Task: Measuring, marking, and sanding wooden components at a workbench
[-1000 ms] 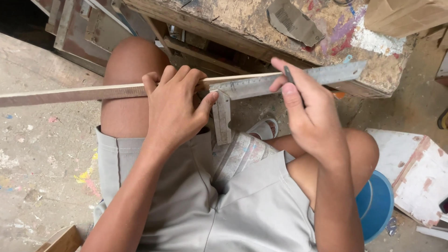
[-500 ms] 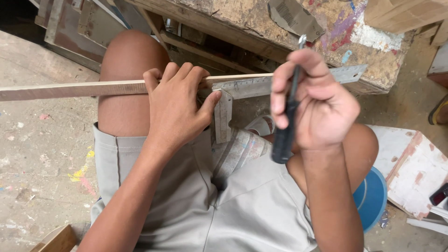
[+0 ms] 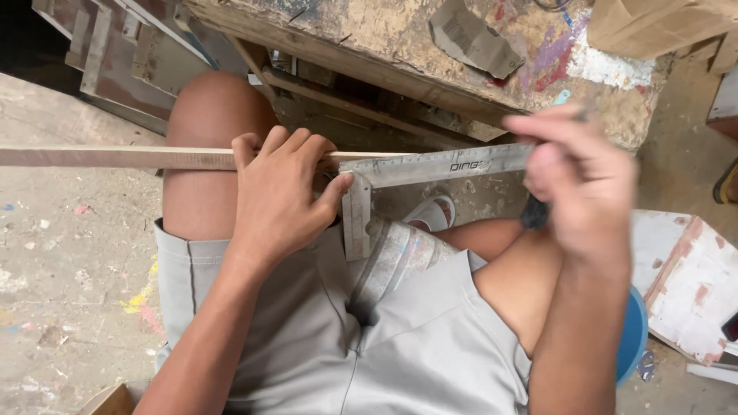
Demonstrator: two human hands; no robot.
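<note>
A long thin wooden strip lies across my lap, running off to the left. My left hand presses it down together with a metal try square, whose blade lies along the strip and whose short leg points down toward my shorts. My right hand is blurred, raised over the square's right end, with its fingers closed around a dark pen whose lower end shows below the hand.
A worn, paint-stained workbench stands just ahead with a piece of cardboard on it. Metal frames lean at the upper left. A blue stool is under me, white painted boards at right, dusty concrete floor at left.
My right hand lifted off the square with the pen, turned it upright, and has now swung right and up over the blade's end. My left hand has stayed on the strip.
</note>
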